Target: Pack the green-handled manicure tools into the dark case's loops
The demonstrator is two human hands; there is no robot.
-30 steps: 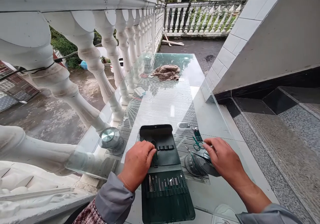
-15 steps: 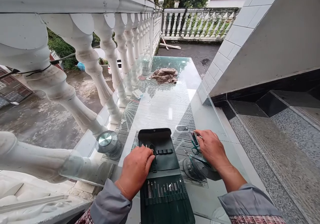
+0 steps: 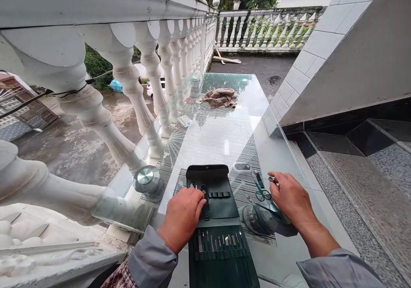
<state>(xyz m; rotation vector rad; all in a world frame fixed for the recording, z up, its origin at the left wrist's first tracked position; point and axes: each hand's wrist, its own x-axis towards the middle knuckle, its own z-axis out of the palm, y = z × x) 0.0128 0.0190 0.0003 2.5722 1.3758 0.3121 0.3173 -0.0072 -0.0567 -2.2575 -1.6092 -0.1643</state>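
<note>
A dark green manicure case lies unfolded on the glass table, its lower panel holding a row of slim metal tools. My left hand is closed at the left side of the upper panel, by a strap with a dark clipper under it. Beyond the case's right side, my right hand pinches a small shiny metal tool, mostly hidden by the fingers. Near that hand lie a nail clipper, green-handled scissors and dark tweezers.
A grey-white oval device lies behind the case. Farther along the glass are a crumpled brown cloth and a small card. A white balustrade runs along the left, and granite steps rise on the right.
My right hand has moved right, away from the nail clipper, which now lies uncovered, and a small metal tool shows in its fingers. My left hand stays at the case. The view has shifted slightly.
</note>
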